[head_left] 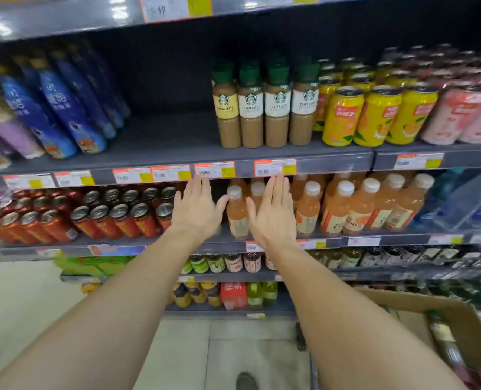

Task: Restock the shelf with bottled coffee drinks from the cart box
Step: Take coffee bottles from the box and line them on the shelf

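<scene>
Both grips empty: left hand point(195, 211) and right hand point(273, 212) spread flat before the shelf point(177, 153). Coffee bottles point(264, 108) stand above; more lie in the cart box point(458, 319). Risk: outstretched fingers may topple the peach-coloured bottles point(237, 212) just behind.

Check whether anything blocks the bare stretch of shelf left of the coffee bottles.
Nothing visible does. The shelf is bare between the blue bottles and the coffee bottles, open at the front. Both hands, left hand and right hand, hold nothing.
</scene>
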### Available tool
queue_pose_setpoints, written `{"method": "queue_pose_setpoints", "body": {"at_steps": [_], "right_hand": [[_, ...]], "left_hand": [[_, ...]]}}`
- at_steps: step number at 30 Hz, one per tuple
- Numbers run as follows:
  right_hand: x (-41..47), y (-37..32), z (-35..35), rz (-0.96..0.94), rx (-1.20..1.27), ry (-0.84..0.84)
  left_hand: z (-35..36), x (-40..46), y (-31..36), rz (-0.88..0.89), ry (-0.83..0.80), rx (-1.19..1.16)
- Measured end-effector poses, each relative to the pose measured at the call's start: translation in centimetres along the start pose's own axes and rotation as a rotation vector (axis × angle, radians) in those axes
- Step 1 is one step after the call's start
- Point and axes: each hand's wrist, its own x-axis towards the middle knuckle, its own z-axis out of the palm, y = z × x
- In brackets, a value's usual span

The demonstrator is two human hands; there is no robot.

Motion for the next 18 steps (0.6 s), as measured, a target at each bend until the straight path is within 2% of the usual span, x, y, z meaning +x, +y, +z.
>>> {"method": "queue_pose_setpoints", "body": {"at_steps": [6,9,12,14,18], "right_hand": [[-13.0,5.1,-0.5,0.014,-0.001,-0.326],[-19.8,8.3,-1.1,0.086,0.027,-0.483],[-26.3,11.7,-2.7,0.147,-0.034,-0.617],[-29.9,14.1,-3.9,0.202,-0.047,-0.668],[-34.2,18.2,-6.1,0.248,-0.091,-0.659]], "left_hand": [[4.2,-11.8,2.0,0.004,-0.189,0.05],[7.4,-18.3,5.1,0.028,-0.288,0.129],[9.3,-23.6,9.0,0.058,-0.387,0.064],[9.8,-26.0,11.8,0.104,-0.424,0.019],[10.0,-28.3,16.8,0.169,-0.453,-0.026]]}}
